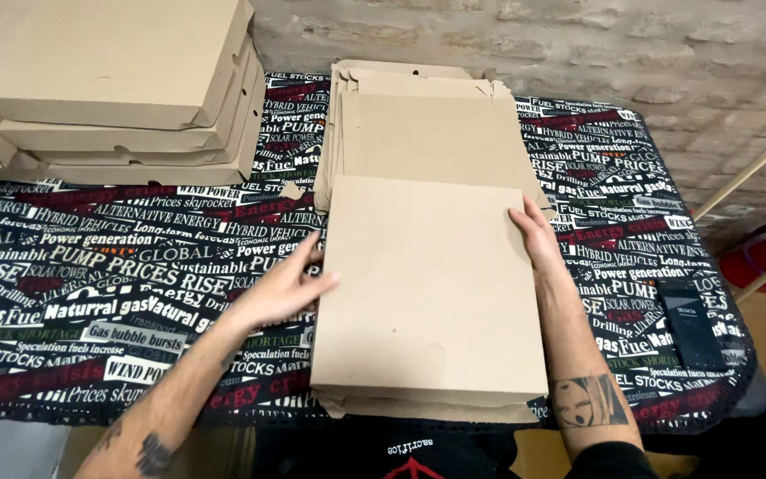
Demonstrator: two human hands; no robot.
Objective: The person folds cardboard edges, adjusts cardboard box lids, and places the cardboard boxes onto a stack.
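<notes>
Head view: a flat, square box of plain brown cardboard [432, 293], folded shut, lies at the near edge of the table covered with a black cloth printed in white and red lettering [117, 266]. The left hand [287, 288] rests at the box's nine o'clock edge, fingers spread and extended, touching the side without closing round it. The right hand [538, 235] lies at the two o'clock corner, fingers flat along the edge, likewise open. At twelve o'clock, just beyond the box and partly beneath it, sits a pile of unfolded brown cardboard blanks [423, 124]. At ten o'clock stands a stack of finished brown cardboard boxes [126, 89]. At three o'clock, well apart, lies a dark rectangular phone-like object [691, 324].
</notes>
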